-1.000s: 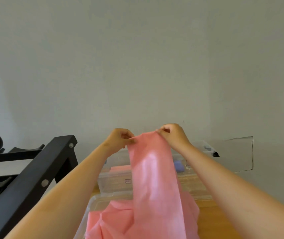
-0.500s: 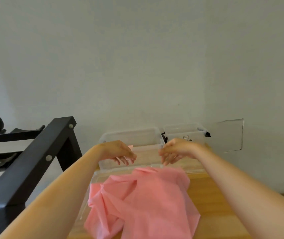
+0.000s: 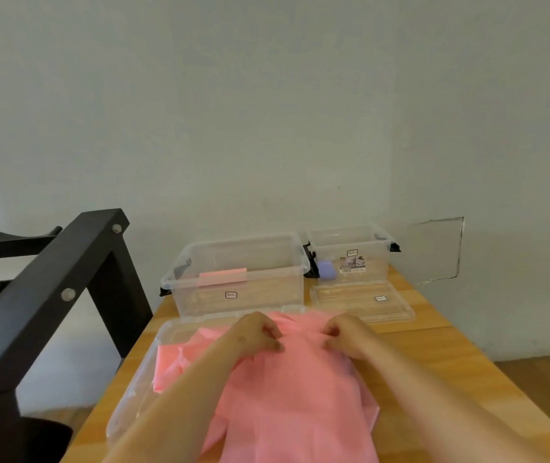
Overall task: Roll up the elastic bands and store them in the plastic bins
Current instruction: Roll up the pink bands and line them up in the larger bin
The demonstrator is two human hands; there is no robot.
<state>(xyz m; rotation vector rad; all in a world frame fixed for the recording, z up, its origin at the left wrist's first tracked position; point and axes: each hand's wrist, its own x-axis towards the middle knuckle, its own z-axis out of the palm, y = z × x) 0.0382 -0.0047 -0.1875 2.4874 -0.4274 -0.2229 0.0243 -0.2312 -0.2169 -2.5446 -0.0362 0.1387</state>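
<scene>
My left hand and my right hand lie near each other on the far end of the pink elastic band, fingers curled, each pinching a fold of its edge. The band lies wide and crumpled on the wooden table, with its left part over a clear lid. Just behind my hands stands the large clear bin, open, with one rolled pink band inside. To its right stands the small clear bin, which holds a purple roll; a smaller lid lies before it. Bare wood shows from the band to the right table edge; a black metal frame stands close to the left edge
</scene>
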